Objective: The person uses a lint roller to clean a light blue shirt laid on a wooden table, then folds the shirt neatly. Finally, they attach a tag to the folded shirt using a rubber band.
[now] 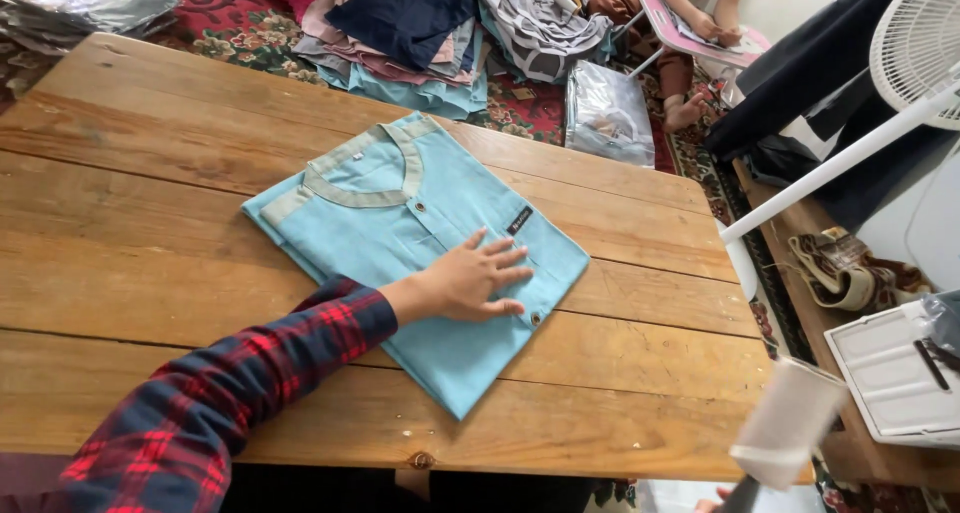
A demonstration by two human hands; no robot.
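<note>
Nearest the camera, a red-and-dark plaid sleeve [190, 423] reaches in from the lower left toward the folded light blue shirt [410, 233], the landmark here. The left hand [470, 281] lies flat on the shirt's lower right part, fingers spread wide and palm down, gripping nothing. Just below the fingertips a small button [536, 319] shows on the fabric, and above them sits a small dark label [519, 220]. The shirt lies folded at a slant near the middle of the wooden plank surface [120, 173], its grey-green collar [365, 178] pointing to the far left.

To the lower right of the shirt, past the surface's edge, a blurred white roller-like tool [788, 423] on a dark handle rises from the bottom of the view; only a sliver of the right hand [712, 499] shows beneath it, and I cannot tell how it grips.

Right of the shirt stands a white fan [915, 43] on its pole.

Beyond the shirt, on a red patterned carpet [225, 18], lie a heap of folded clothes [410, 33] and a clear plastic packet [607, 113]. Farthest off, another person [690, 23] sits on the floor.
</note>
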